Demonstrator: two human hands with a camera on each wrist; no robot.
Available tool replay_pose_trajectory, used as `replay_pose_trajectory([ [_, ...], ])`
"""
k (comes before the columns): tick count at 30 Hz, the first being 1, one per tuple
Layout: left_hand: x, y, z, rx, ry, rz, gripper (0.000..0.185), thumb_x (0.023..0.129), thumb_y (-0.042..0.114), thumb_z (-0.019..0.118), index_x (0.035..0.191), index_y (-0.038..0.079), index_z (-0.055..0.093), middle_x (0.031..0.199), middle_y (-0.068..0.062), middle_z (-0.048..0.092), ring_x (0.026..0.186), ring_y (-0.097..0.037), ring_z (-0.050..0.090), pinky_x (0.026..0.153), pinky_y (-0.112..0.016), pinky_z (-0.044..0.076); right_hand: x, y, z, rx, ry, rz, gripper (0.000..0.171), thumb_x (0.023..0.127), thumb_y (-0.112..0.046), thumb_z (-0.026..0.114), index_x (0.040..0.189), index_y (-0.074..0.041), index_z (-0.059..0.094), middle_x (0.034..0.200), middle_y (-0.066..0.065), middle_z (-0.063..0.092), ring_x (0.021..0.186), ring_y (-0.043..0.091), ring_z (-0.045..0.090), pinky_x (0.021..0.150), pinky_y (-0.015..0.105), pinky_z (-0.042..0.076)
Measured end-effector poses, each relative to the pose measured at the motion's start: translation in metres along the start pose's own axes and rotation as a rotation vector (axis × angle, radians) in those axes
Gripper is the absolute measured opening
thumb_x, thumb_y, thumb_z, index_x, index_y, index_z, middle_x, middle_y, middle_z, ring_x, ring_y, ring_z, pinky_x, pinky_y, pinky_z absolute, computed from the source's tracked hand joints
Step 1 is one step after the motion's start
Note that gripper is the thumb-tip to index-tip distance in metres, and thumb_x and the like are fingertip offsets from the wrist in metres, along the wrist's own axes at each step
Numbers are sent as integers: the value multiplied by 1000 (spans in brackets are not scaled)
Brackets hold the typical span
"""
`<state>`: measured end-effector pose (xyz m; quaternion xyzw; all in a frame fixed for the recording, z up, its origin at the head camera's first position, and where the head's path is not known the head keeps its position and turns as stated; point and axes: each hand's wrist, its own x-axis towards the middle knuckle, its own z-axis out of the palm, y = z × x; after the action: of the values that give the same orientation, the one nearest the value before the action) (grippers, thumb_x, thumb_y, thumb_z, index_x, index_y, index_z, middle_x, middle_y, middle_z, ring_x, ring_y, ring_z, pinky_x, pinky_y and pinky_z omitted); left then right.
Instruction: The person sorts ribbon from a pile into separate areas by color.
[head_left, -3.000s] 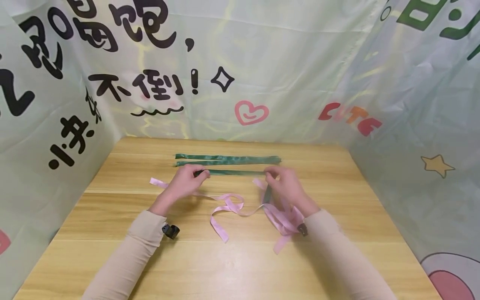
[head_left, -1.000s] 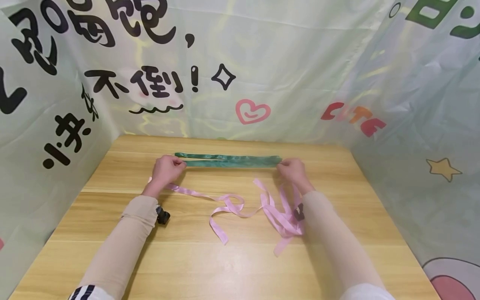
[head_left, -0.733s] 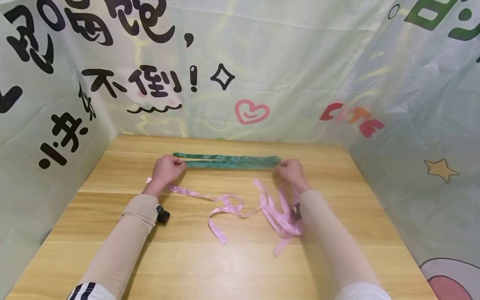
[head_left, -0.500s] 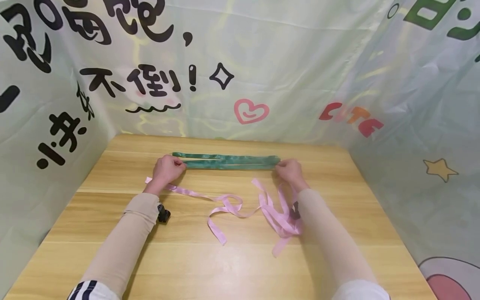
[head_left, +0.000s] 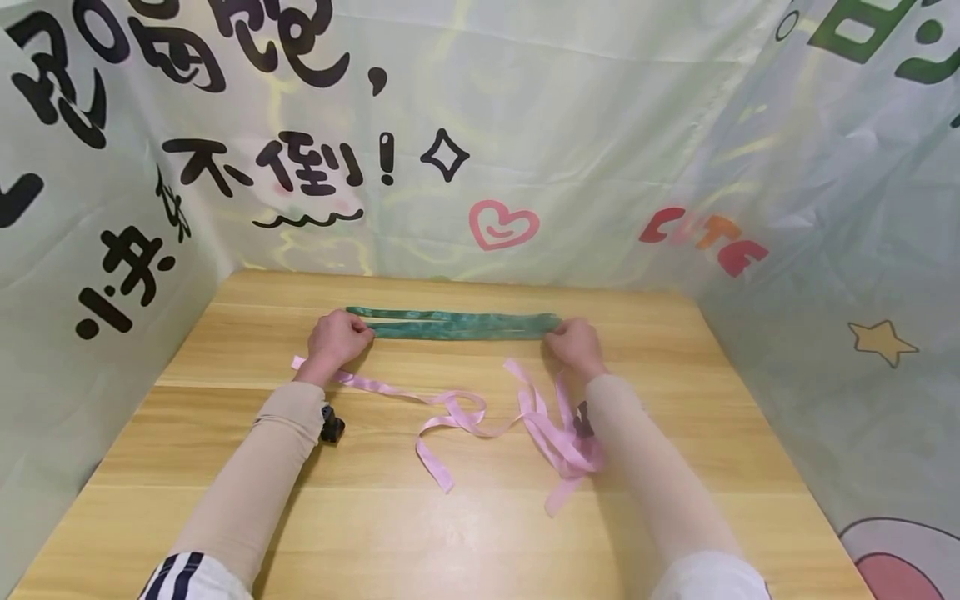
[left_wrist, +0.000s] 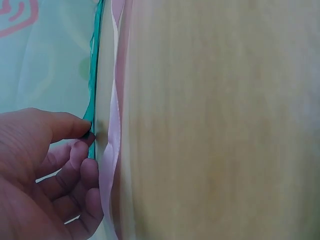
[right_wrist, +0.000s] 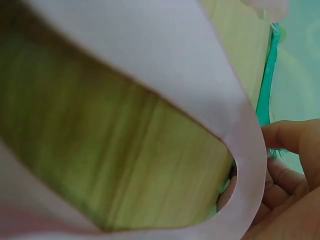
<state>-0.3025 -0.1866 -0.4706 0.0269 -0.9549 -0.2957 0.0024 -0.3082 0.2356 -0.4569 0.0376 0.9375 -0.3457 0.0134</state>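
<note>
Wooden table [head_left: 480, 533] near its far edge: left hand [head_left: 339, 337] and right hand [head_left: 574, 342] pinch green ribbon [head_left: 457, 325] ends; only the right wrist view shows pink ribbon [right_wrist: 165, 75] looping close.

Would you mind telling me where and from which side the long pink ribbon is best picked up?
Probably the loose end of the pink ribbon nearest the person, taken from above with a pinch across its width. It lies flat and free on the table, clear of the tangled loops by the right hand and the stretch beside the left hand.

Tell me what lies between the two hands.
In the head view, the green ribbons stretch flat from the left hand to the right hand.
</note>
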Motion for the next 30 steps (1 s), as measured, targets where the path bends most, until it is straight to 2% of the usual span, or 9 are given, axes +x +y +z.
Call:
replay_pose_trajectory([
  [4, -1, 0, -1, 1, 3, -16, 20, 100, 31, 69, 96, 12, 77, 103, -10, 76, 83, -26, 64, 69, -38, 45, 0, 1, 4, -18, 10, -16, 25, 94, -17, 67, 70, -7, 65, 66, -1, 57, 63, 17, 51, 58, 28, 44],
  [8, -1, -2, 0, 7, 11, -15, 19, 99, 30, 69, 97, 12, 75, 103, -11, 75, 84, -27, 65, 69, -39, 46, 2, 1, 6, -24, 11, -11, 35, 94, -14, 65, 62, -11, 52, 56, -5, 46, 54, 14, 42, 52, 26, 38],
  [11, 0, -3, 1, 6, 10, -6, 20, 99, 30, 70, 103, 11, 76, 108, -13, 75, 89, -30, 67, 71, -42, 48, 1, 2, 5, -27, 22, -12, 29, 94, -14, 65, 67, -5, 60, 62, 2, 56, 59, 18, 50, 56, 29, 44],
  [14, -1, -5, -1, 7, 16, 10, 24, 99, 31, 69, 110, 10, 76, 110, -14, 76, 88, -30, 65, 69, -41, 47, 0, 6, 4, -21, 36, -15, 22, 95, -17, 65, 97, 4, 72, 96, 18, 74, 88, 33, 68, 77, 41, 57],
  [15, -1, -5, -3, 7, 18, 13, 26, 99, 31, 69, 113, 10, 75, 106, -14, 76, 85, -29, 64, 68, -40, 46, 0, 7, 3, -9, 39, -8, 29, 96, -18, 65, 110, 6, 72, 112, 23, 74, 101, 38, 68, 87, 46, 58],
  [17, -3, -6, -8, 14, 31, 30, 28, 99, 32, 69, 117, 10, 75, 92, -11, 75, 74, -25, 59, 62, -36, 43, 1, 11, 0, 18, 39, 5, 40, 97, -20, 64, 125, 8, 65, 128, 28, 68, 114, 44, 65, 98, 53, 56],
  [19, -5, -6, -15, 18, 55, 47, 31, 99, 31, 69, 119, 9, 74, 72, -7, 68, 63, -21, 52, 56, -34, 37, 1, 13, -4, 40, 40, 12, 47, 97, -22, 63, 133, 8, 60, 134, 30, 64, 116, 45, 64, 101, 54, 55],
  [23, -10, -3, -27, 13, 107, 73, 31, 99, 29, 67, 120, 7, 73, 55, 1, 50, 52, -16, 42, 50, -31, 31, -2, 12, -14, 35, 70, -2, 51, 99, -25, 64, 136, 7, 56, 127, 30, 66, 103, 41, 68, 92, 50, 58],
  [30, -23, 12, -35, 9, 89, 181, 27, 101, 28, 64, 117, 9, 75, 67, -2, 64, 57, -17, 52, 52, -32, 36, -19, -8, -26, 0, 94, -89, 41, 100, -21, 65, 131, 4, 63, 99, 23, 72, 75, 26, 67, 64, 34, 56],
])
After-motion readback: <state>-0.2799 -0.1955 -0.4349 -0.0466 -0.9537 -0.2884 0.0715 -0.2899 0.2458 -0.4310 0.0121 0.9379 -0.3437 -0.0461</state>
